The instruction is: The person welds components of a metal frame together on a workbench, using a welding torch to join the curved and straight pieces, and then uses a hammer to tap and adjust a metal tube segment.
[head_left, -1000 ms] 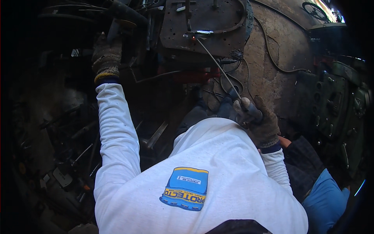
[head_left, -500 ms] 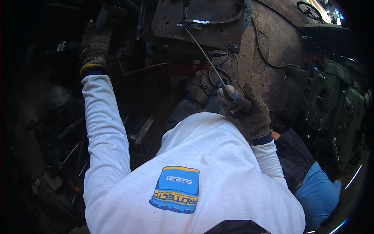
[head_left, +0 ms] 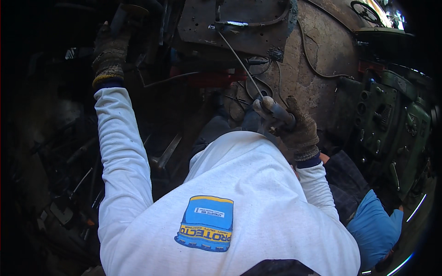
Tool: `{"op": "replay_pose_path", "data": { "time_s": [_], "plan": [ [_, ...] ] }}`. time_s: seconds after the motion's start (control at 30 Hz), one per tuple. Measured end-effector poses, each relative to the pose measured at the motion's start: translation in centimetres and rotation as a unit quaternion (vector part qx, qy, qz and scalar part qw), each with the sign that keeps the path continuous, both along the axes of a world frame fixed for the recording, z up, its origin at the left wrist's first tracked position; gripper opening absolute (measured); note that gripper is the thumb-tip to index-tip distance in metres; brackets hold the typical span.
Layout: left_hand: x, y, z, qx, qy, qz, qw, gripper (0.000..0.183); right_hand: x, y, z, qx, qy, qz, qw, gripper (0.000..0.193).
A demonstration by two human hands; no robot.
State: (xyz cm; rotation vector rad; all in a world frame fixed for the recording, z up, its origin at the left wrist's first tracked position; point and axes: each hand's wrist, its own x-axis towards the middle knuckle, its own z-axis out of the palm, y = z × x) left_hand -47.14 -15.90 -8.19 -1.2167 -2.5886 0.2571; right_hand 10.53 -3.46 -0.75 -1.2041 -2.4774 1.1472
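Note:
My right hand (head_left: pixel 301 133), in a worn brown knit glove, is closed around the grey handle of a welding electrode holder (head_left: pixel 282 116). A long thin welding rod (head_left: pixel 241 63) runs from the holder up and to the left. Its far tip meets, or nearly meets, a dark steel plate (head_left: pixel 258 37) with holes and a curved bar on it. My left hand (head_left: pixel 110 50), gloved too, reaches to the far left beside a dark grey metal piece (head_left: pixel 119 20). Its fingers look curled there, but shadow hides what they hold.
Behind the plate lies a stained concrete floor (head_left: pixel 317 60) with a cable (head_left: pixel 304 50) across it. Something red (head_left: pixel 216 79) sits below the plate. A green machine with levers (head_left: pixel 382 124) stands at right, near a person in blue (head_left: pixel 375 230). Dark metal scraps (head_left: pixel 69 202) clutter the left.
The small red glow by the rod's tip no longer shows. My hands, the holder and the plate appear shifted very slightly left; both hands keep their poses.

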Motion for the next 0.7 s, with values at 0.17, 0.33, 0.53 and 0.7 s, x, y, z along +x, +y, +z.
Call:
{"op": "replay_pose_path", "data": {
  "time_s": [0.17, 0.33, 0.53, 0.7],
  "plan": [
    [-0.8, -0.4, -1.1, 0.009, 0.041, -0.026, 0.999, 0.049, 0.4, 0.1, -1.3, -0.038, 0.019, -0.022, 0.999, 0.044],
    [-3.5, -1.1, -2.4, 0.095, -0.066, -0.002, 0.993, 0.082, -0.3, 0.3, 0.2, 0.01, -0.017, 0.004, 1.0, 0.044],
    [-4.4, -1.6, -3.1, 0.067, -0.032, -0.017, 0.997, 0.087, -0.4, 0.4, 0.0, 0.008, -0.027, 0.007, 1.0, 0.047],
    [-2.5, -0.6, -1.2, -0.078, 0.058, -0.055, 0.994, 0.077, 2.1, 0.5, -3.7, -0.286, 0.093, -0.08, 0.95, 0.054]
  ]
}}
